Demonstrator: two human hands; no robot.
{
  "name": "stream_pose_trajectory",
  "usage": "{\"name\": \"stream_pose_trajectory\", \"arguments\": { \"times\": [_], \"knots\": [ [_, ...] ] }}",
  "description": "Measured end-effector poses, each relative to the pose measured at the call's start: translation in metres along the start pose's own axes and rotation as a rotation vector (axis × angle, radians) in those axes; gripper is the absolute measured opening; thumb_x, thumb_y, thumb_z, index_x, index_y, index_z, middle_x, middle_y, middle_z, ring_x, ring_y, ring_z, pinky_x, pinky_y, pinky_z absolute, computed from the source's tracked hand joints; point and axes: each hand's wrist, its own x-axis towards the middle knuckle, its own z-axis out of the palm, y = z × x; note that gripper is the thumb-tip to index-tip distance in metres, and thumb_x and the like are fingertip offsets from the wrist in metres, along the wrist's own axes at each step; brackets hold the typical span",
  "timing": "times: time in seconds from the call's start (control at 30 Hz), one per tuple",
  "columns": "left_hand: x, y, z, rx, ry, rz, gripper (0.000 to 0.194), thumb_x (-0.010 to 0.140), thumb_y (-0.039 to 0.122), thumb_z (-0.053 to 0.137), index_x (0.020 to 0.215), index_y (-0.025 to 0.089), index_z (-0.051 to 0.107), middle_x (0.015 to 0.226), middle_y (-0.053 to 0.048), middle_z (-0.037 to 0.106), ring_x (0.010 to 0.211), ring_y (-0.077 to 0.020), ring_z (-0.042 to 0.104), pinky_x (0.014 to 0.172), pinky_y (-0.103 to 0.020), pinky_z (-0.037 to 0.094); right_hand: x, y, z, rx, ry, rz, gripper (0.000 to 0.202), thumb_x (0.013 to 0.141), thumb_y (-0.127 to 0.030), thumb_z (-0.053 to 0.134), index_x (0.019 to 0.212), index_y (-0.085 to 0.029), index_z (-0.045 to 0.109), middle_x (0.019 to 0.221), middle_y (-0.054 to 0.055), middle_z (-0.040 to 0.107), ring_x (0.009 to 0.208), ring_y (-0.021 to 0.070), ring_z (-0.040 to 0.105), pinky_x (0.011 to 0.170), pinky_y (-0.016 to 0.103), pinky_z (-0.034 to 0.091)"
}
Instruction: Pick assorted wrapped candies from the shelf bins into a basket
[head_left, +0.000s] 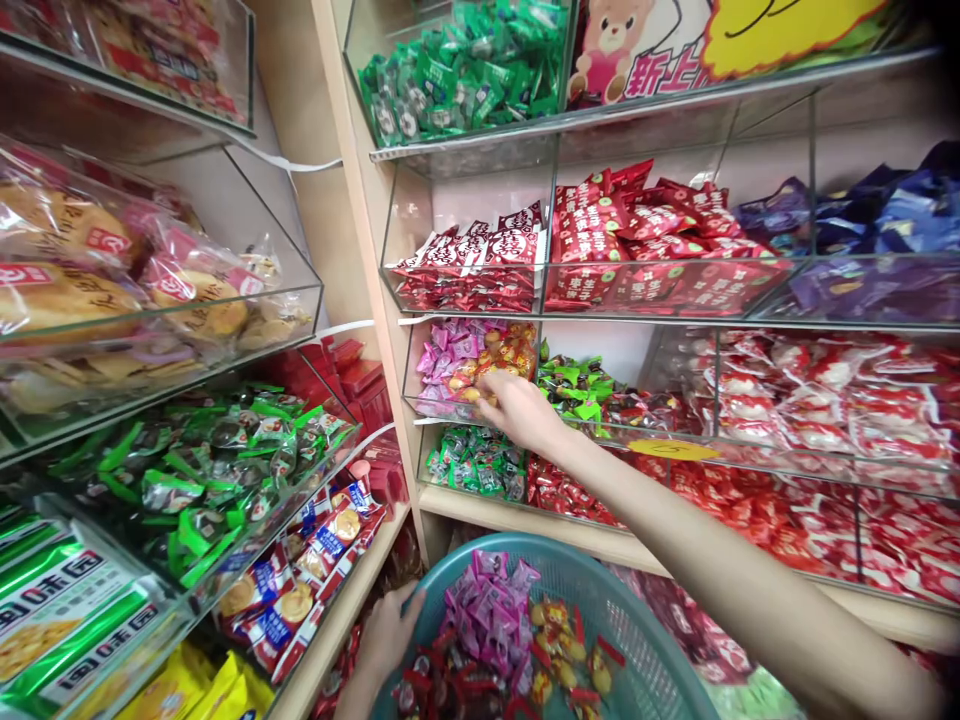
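My right hand (521, 410) reaches over the front of a clear bin (442, 408), its fingers curled down at the wrapped candies. Pink-wrapped candies (442, 350) lie on the bin's left side and gold-and-red wrapped candies (511, 355) on its right, by my fingers. What the fingertips hold, if anything, is hidden. Low down, my left hand (388, 635) grips the left rim of a teal plastic basket (637, 610). Inside the basket are a heap of pink candies (491, 610), some gold-and-red candies (555, 645) and dark red-wrapped candies (450, 690).
Clear divided bins line the shelves. Green-wrapped candies (577, 385) adjoin the pink ones; red packets (645, 235) lie above. A wooden upright (367, 200) separates the left shelves, with packaged bread (67, 220) and green-wrapped sweets (217, 460). A yellow price tag (671, 449) is on a bin edge.
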Motion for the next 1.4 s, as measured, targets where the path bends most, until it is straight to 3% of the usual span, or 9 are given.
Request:
{"name": "stream_pose_trajectory", "arguments": {
  "times": [0.07, 0.17, 0.27, 0.6, 0.83, 0.97, 1.07, 1.23, 1.4],
  "knots": [
    [-0.008, -0.024, 0.006, -0.125, -0.005, 0.069, 0.045, 0.084, 0.048, 0.036, 0.108, 0.024, 0.065, 0.113, 0.002, 0.066, 0.106, -0.0165, 0.060, 0.093, -0.023, 0.045, 0.017, -0.002, 0.006, -0.057, -0.038, 0.027, 0.024, 0.089, -0.032, 0.041, 0.102, -0.017, 0.055, 0.099, 0.009, 0.060, 0.089, 0.0181, 0.058, 0.073, 0.026, 0.041],
    [-0.023, -0.054, 0.015, -0.206, 0.024, 0.028, 0.049, 0.082, 0.050, 0.035, 0.109, 0.022, 0.065, 0.114, 0.002, 0.065, 0.110, -0.0180, 0.057, 0.097, -0.025, 0.044, 0.031, -0.006, 0.014, -0.118, -0.107, 0.066, 0.029, 0.088, -0.037, 0.042, 0.102, -0.016, 0.057, 0.103, 0.011, 0.059, 0.091, 0.0204, 0.059, 0.073, 0.028, 0.042],
    [-0.034, -0.066, 0.018, -0.185, 0.034, -0.019, 0.048, 0.081, 0.048, 0.037, 0.110, 0.022, 0.064, 0.114, 0.002, 0.065, 0.113, -0.0184, 0.055, 0.100, -0.027, 0.042, 0.036, -0.010, 0.017, -0.161, -0.162, 0.119, 0.030, 0.088, -0.037, 0.043, 0.098, -0.014, 0.060, 0.104, 0.013, 0.060, 0.095, 0.0223, 0.059, 0.075, 0.029, 0.043],
    [-0.056, -0.023, 0.005, 0.125, -0.010, -0.180, 0.047, 0.089, 0.030, 0.028, 0.129, 0.013, 0.046, 0.128, -0.009, 0.055, 0.117, -0.0220, 0.052, 0.098, -0.035, 0.040, 0.038, -0.002, 0.022, -0.182, -0.129, 0.102, 0.026, 0.089, -0.013, 0.035, 0.093, -0.012, 0.061, 0.095, 0.015, 0.063, 0.086, 0.0200, 0.060, 0.071, 0.026, 0.040],
    [-0.056, -0.016, 0.006, 0.148, -0.009, -0.166, 0.047, 0.090, 0.029, 0.025, 0.129, 0.011, 0.044, 0.129, -0.011, 0.054, 0.120, -0.0198, 0.050, 0.100, -0.032, 0.037, 0.037, 0.007, 0.019, 0.035, 0.092, 0.079, 0.026, 0.085, -0.012, 0.039, 0.073, -0.013, 0.062, 0.075, 0.009, 0.064, 0.070, 0.0146, 0.057, 0.065, 0.023, 0.034],
    [-0.051, -0.012, 0.006, 0.184, -0.003, -0.142, 0.048, 0.091, 0.028, 0.021, 0.130, 0.012, 0.044, 0.130, -0.011, 0.053, 0.121, -0.0190, 0.049, 0.100, -0.031, 0.038, -0.001, 0.004, 0.002, 0.292, 0.184, -0.014, 0.026, 0.085, -0.014, 0.040, 0.069, -0.015, 0.060, 0.066, 0.002, 0.061, 0.063, 0.0112, 0.054, 0.063, 0.021, 0.034],
    [-0.050, -0.010, 0.008, 0.210, 0.008, -0.142, 0.049, 0.091, 0.030, 0.021, 0.131, 0.012, 0.043, 0.130, -0.012, 0.053, 0.118, -0.0199, 0.051, 0.097, -0.031, 0.041, -0.054, 0.007, 0.009, 0.486, 0.018, -0.023, 0.026, 0.085, -0.016, 0.040, 0.066, -0.016, 0.058, 0.060, -0.001, 0.058, 0.056, 0.0094, 0.051, 0.059, 0.020, 0.034],
    [-0.049, -0.012, 0.010, 0.205, 0.021, -0.118, 0.048, 0.091, 0.031, 0.021, 0.129, 0.013, 0.045, 0.129, -0.011, 0.054, 0.115, -0.0198, 0.053, 0.094, -0.031, 0.043, -0.155, 0.035, 0.078, 0.466, -0.440, 0.098, 0.024, 0.075, -0.007, 0.042, 0.056, -0.015, 0.054, 0.051, -0.003, 0.053, 0.050, 0.0087, 0.045, 0.051, 0.019, 0.031],
    [-0.048, -0.016, 0.012, 0.182, 0.057, -0.104, 0.045, 0.090, 0.032, 0.026, 0.125, 0.018, 0.050, 0.123, -0.010, 0.059, 0.108, -0.0194, 0.059, 0.089, -0.030, 0.046, -0.209, 0.060, 0.135, 0.101, -0.527, 0.132, 0.023, 0.077, -0.006, 0.039, 0.069, -0.014, 0.060, 0.075, 0.006, 0.062, 0.070, 0.0154, 0.052, 0.062, 0.025, 0.036]
  ]
}}
